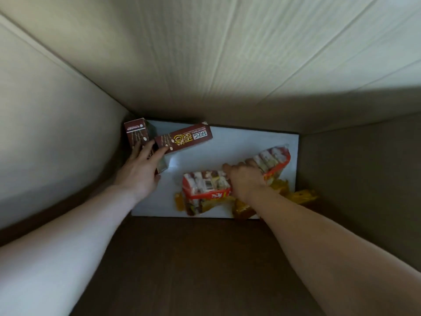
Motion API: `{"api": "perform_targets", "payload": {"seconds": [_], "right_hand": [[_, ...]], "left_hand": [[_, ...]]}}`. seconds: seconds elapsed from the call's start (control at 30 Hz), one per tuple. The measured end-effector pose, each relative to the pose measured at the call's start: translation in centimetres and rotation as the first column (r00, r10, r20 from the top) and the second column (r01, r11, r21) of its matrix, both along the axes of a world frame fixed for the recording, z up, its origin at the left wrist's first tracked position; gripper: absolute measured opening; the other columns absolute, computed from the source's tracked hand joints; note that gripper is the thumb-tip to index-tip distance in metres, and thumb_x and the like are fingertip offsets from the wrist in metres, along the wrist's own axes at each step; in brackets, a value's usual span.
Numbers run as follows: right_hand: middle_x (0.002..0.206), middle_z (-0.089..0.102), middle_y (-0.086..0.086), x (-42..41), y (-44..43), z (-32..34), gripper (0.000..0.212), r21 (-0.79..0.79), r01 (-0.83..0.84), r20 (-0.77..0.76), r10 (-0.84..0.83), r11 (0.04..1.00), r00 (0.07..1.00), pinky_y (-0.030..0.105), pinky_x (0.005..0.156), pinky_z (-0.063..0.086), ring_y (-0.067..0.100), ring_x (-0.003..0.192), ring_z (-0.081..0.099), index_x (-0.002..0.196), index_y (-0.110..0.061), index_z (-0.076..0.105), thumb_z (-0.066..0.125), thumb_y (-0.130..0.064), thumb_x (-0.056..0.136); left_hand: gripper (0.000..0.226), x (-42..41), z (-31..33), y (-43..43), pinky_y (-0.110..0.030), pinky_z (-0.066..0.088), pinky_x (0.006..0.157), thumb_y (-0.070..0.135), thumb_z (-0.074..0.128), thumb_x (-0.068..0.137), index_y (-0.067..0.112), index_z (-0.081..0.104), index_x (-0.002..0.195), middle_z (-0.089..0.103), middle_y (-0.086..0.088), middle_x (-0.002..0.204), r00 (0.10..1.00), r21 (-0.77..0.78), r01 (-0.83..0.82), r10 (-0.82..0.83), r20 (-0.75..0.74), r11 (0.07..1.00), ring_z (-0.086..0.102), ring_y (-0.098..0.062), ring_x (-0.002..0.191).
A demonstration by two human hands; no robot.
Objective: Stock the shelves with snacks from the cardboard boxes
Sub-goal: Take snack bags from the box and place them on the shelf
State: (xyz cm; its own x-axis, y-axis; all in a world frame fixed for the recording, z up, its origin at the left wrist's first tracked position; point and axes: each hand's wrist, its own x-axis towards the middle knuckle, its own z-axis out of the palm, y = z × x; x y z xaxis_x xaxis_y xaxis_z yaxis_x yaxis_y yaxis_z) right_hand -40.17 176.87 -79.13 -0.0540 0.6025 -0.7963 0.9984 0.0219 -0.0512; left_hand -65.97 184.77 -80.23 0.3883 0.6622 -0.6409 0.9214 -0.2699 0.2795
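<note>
I am looking down into a deep cardboard box (227, 65) with a white bottom sheet (239, 144). In its far left corner lie brown snack boxes, one on end (136, 133) and one flat (186, 140). My left hand (141, 172) rests on them with straight fingers, covering a third brown box (161, 166). Two red multipacks of snacks lie at the middle right. My right hand (247, 179) is curled over the gap between them, gripping the right pack (273, 159), and touches the left pack (202, 184).
Yellow snack packets (303, 196) lie under and beside the red packs near the right wall. The box walls stand close on all sides; the near wall (193, 270) is dark and in shadow.
</note>
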Motion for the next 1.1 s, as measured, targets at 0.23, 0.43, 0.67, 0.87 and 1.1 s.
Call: {"api": "perform_targets", "payload": {"seconds": [0.23, 0.43, 0.67, 0.87, 1.1], "right_hand": [[0.108, 0.058, -0.002, 4.9, -0.9, 10.7, 0.063, -0.030, 0.704, -0.270, -0.684, 0.709, 0.677, 0.034, 0.091, 0.048, 0.023, 0.102, 0.058, 0.138, -0.029, 0.041, 0.074, -0.026, 0.084], [0.108, 0.072, 0.008, 4.4, -1.6, 20.6, 0.054, -0.264, 0.914, -0.510, -0.849, 0.309, 0.140, 0.042, 0.092, 0.055, 0.023, 0.098, 0.068, 0.121, -0.016, 0.059, 0.086, -0.008, 0.074], [0.135, 0.057, 0.026, 1.5, -3.0, 35.0, 0.066, -0.689, 0.691, -0.527, -0.805, 0.216, -0.273, 0.054, 0.108, 0.044, 0.038, 0.121, 0.057, 0.134, 0.003, 0.055, 0.083, -0.018, 0.078], [0.126, 0.067, 0.015, -1.7, -2.0, 46.7, 0.045, -0.647, 0.710, -0.587, -0.777, 0.280, -0.228, 0.050, 0.100, 0.051, 0.031, 0.112, 0.067, 0.131, -0.010, 0.058, 0.069, -0.021, 0.089], [0.127, 0.059, -0.009, -4.3, 0.0, 58.9, 0.094, -0.146, 0.967, -0.853, -0.522, 0.211, -0.015, 0.033, 0.101, 0.041, 0.008, 0.112, 0.057, 0.149, -0.024, 0.032, 0.088, -0.031, 0.074]], "left_hand": [[0.063, 1.4, 8.8, -1.6, -0.042, 0.041, 0.103, 0.056, 0.045, 0.098, 0.023, 0.035, 0.150, 0.047, -0.012, 0.147, 0.855, -0.290, -0.486, 0.517, 0.037, 0.824, 0.048, -0.034, 0.131], [0.117, 0.9, 17.4, -4.1, -0.038, 0.038, 0.112, 0.094, 0.066, 0.043, 0.037, 0.042, 0.142, 0.051, 0.010, 0.144, 0.759, -0.581, -0.462, 0.637, 0.132, 0.670, 0.046, -0.010, 0.133], [0.081, 1.1, 35.7, -1.5, -0.017, 0.053, 0.077, 0.060, 0.093, 0.041, 0.025, 0.068, 0.110, 0.075, 0.017, 0.098, 0.675, -0.606, -0.350, 0.641, 0.366, 0.715, 0.070, -0.004, 0.093], [0.067, -1.3, 47.2, -1.5, -0.035, 0.054, 0.091, 0.045, 0.089, 0.064, 0.034, 0.056, 0.121, 0.072, 0.007, 0.112, 0.569, -0.593, -0.346, 0.665, 0.483, 0.727, 0.069, -0.012, 0.100], [0.071, -5.1, 57.9, -0.1, -0.034, 0.057, 0.081, 0.032, 0.089, 0.066, 0.035, 0.052, 0.127, 0.070, 0.006, 0.111, 0.636, -0.410, -0.331, 0.522, 0.569, 0.850, 0.070, -0.015, 0.093]]}}
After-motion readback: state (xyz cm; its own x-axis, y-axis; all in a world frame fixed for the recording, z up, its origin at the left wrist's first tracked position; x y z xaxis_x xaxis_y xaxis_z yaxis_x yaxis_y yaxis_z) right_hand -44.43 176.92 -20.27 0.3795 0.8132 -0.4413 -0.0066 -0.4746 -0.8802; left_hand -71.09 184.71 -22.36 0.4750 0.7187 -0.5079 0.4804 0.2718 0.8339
